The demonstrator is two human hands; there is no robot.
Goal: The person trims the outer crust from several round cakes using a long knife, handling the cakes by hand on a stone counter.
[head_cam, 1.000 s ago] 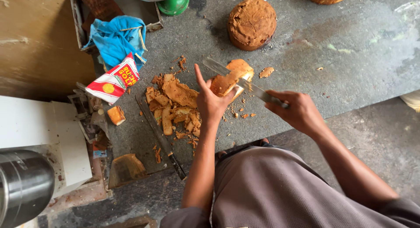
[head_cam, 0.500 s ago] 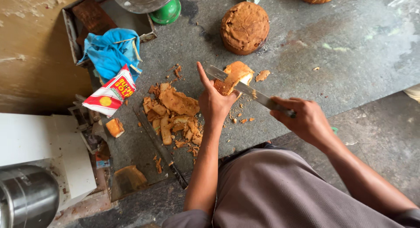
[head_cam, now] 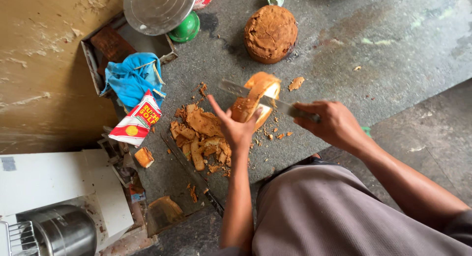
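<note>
My left hand (head_cam: 238,128) holds a round brown cake (head_cam: 258,96) on its edge above the grey stone counter (head_cam: 373,59). My right hand (head_cam: 332,123) grips the handle of a long knife (head_cam: 246,91), whose blade lies across the cake's pale side. Just left of the left hand lies a heap of brown crust trimmings (head_cam: 199,138), with crumbs scattered around it. A second, whole brown cake (head_cam: 270,32) sits farther back on the counter.
A red and white packet (head_cam: 136,121) and a blue cloth (head_cam: 130,76) lie at the counter's left edge. A metal lid (head_cam: 157,8) and green object (head_cam: 186,29) stand behind. Another long knife (head_cam: 194,175) rests near the front edge. A white machine (head_cam: 59,187) stands at lower left.
The cake has been turned more upright in my left hand, and the knife blade has slid across it. My view has shifted, so the counter sits lower in frame.
</note>
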